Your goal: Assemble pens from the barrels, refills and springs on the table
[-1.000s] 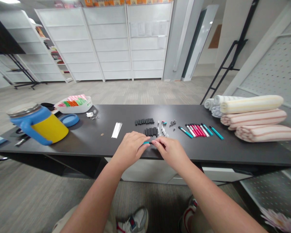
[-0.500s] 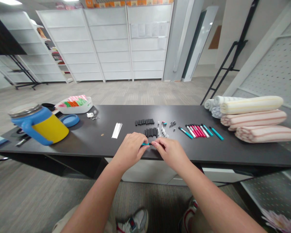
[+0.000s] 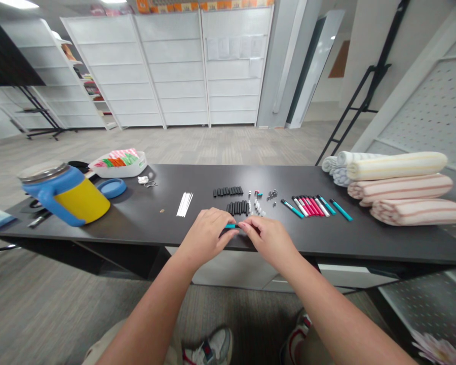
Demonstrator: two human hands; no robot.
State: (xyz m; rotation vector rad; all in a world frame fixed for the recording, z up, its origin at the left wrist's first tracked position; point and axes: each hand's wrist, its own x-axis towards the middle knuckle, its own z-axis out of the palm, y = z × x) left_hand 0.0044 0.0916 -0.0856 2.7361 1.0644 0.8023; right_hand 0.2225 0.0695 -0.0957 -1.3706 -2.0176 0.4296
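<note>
Over the front part of the dark table, my left hand is closed around a teal marker pen, held level. The fingertips of my right hand pinch its dark right end; what exactly lies between them is mostly hidden. Just beyond the hands are two rows of black caps, small white plastic pieces and small grey pieces. A bundle of thin white sticks lies left of my left hand. On the right, several teal, white and pink marker pens lie side by side.
At the table's left stand a blue-and-yellow jug, a blue lid and a white basket with coloured packets. Scissors lie near it. Rolled towels are stacked at the right end of the table.
The view has shifted slightly. Both hands keep their hold on the teal marker pen, and a little more of it shows between them. The things on the table are unmoved.
</note>
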